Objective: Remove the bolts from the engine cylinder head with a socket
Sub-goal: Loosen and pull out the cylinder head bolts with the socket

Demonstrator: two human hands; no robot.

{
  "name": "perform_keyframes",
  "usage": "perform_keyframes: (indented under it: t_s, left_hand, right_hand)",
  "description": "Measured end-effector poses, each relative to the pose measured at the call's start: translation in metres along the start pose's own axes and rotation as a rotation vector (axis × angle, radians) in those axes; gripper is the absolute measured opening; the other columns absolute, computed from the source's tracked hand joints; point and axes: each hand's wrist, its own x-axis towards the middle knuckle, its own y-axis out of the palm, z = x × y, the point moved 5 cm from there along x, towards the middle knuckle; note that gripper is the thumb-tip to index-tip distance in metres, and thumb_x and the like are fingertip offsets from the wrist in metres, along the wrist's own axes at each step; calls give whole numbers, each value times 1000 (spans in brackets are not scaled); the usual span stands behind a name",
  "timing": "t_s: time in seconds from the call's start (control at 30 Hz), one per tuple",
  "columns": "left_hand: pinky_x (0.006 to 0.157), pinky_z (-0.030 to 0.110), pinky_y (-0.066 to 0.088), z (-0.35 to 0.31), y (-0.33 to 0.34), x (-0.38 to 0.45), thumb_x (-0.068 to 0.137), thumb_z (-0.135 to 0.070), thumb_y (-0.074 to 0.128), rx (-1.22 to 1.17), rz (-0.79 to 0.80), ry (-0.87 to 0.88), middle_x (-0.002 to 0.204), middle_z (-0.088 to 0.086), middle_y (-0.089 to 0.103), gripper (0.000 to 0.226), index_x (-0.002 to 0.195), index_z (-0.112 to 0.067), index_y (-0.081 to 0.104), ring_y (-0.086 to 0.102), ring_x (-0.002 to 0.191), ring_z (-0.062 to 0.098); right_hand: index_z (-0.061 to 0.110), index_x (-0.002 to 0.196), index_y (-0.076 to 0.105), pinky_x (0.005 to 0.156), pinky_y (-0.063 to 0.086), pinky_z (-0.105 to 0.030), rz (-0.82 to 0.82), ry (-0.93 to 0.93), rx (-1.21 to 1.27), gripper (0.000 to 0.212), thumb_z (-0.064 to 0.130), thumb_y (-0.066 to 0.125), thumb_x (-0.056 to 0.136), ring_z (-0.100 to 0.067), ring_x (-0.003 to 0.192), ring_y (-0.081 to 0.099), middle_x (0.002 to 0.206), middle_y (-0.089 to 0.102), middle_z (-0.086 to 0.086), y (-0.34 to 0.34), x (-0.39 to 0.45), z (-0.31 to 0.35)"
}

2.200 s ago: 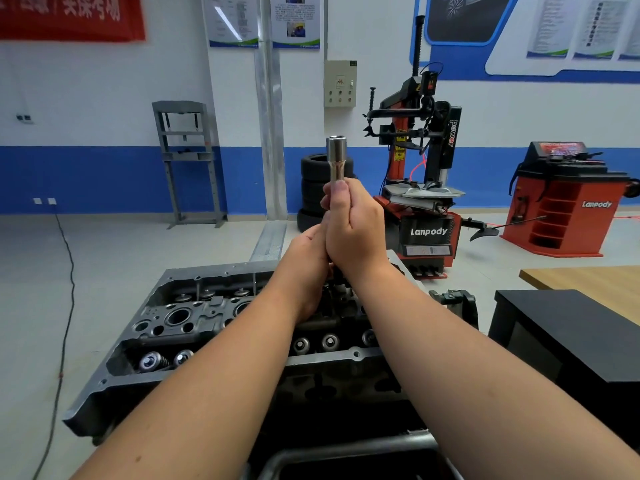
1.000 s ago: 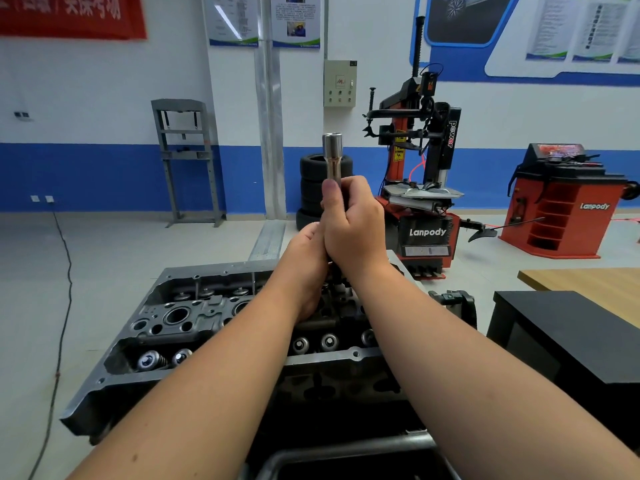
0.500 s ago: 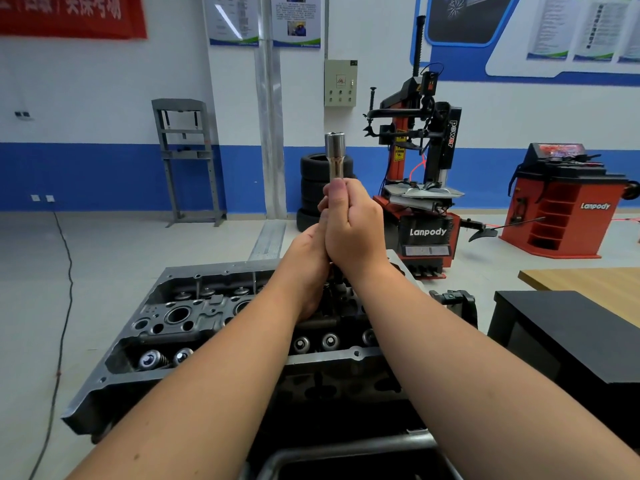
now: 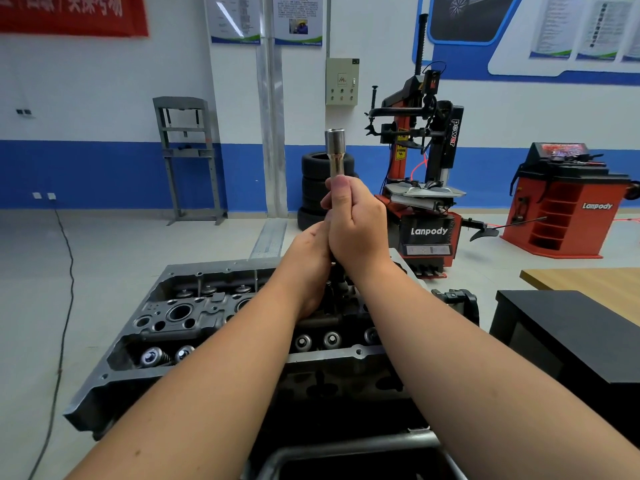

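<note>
"Lanpody" in white letters stands on the black front panel of the red tyre changer, far and right of centre; "power" runs vertically in white down that machine's black upright column; "Lanpody" appears again in white on the side of the red wheel balancer at the far right; the red banner at the far left carries large pale characters, cut off and unreadable; the wall posters bear print too small to read.

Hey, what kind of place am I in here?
Most likely a car repair training workshop. A tyre changer stands by stacked tyres, a red wheel balancer sits to the right, and a bare cylinder head lies in front of you.
</note>
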Motion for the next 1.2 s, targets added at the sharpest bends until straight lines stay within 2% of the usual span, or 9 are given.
perform_keyframes:
  t_s: [0.13, 0.27, 0.43, 0.53, 0.67, 0.73, 0.93, 1.1, 1.2]
  left_hand:
    - [77, 37, 56, 2, -2, 1, 107, -31, 54, -7, -29, -2, 102, 16, 74, 27, 115, -10, 68, 66, 89, 23]
    - [73, 37, 54, 4, -5, 2, 105, -28, 60, -66, -89, 0, 90, 7, 72, 19, 107, -9, 64, 64, 85, 23]
    - [87, 37, 59, 3, -2, 2, 109, -44, 48, -28, -24, 6, 107, 9, 78, 38, 115, -14, 70, 72, 99, 22]
    - [83, 35, 59, 2, -2, 2, 108, -38, 51, -4, -17, 11, 113, 14, 75, 33, 116, -13, 70, 70, 96, 20]
    - [90, 48, 57, 4, -6, 3, 104, -26, 60, -31, -61, 10, 107, 17, 75, 23, 115, -6, 65, 66, 98, 28]
    - [85, 46, 56, 3, -7, 3, 103, -24, 62, -51, -78, 22, 94, 10, 73, 21, 111, -5, 61, 64, 93, 28]
    - [87, 36, 58, 0, 0, 0, 110, -41, 46, -12, -12, 17, 103, 4, 79, 36, 113, -15, 71, 71, 99, 21]
    - [87, 41, 60, 1, -4, 1, 107, -29, 54, -21, -37, 17, 100, 4, 78, 21, 109, -16, 70, 70, 93, 17]
    - [68, 34, 58, 1, -8, 2, 104, -23, 60, -67, -96, 35, 78, -4, 74, 12, 102, -12, 63, 67, 74, 13]
  right_hand:
    - [18, 95, 53, 61, 41, -7, -33, 5, -13, 26, 41, 65, 94, 7, 69, 57, 72, 56, 15, -5, 1, 0]
    - [12, 85, 59, 59, 40, -11, -22, 20, 1, 27, 34, 54, 99, -5, 66, 56, 69, 59, 6, -3, 1, -2]
    - [10, 89, 64, 61, 46, -18, -10, 24, 14, 38, 37, 40, 102, -7, 67, 60, 72, 61, 6, 1, 1, -2]
    - [16, 90, 60, 60, 41, -13, -14, 31, 24, 28, 42, 52, 98, 0, 66, 56, 71, 58, 10, -1, 1, -1]
    - [20, 87, 55, 60, 40, -9, -58, 23, 16, 23, 38, 69, 92, 2, 64, 54, 68, 54, 14, -6, 0, 2]
    - [20, 78, 55, 57, 37, -11, -57, 32, 29, 25, 36, 62, 95, 0, 60, 51, 64, 52, 13, -5, 1, 3]
    - [1, 85, 63, 61, 43, -27, -21, 44, 77, 55, 48, 39, 98, -15, 69, 57, 73, 62, -10, 1, 0, 1]
    - [19, 94, 53, 63, 41, -8, -42, 48, 52, 22, 39, 62, 95, 6, 68, 56, 73, 56, 12, -3, 1, 1]
    - [18, 86, 52, 59, 38, -7, -87, 2, -24, 20, 34, 60, 97, 5, 65, 54, 68, 52, 15, -5, 0, 3]
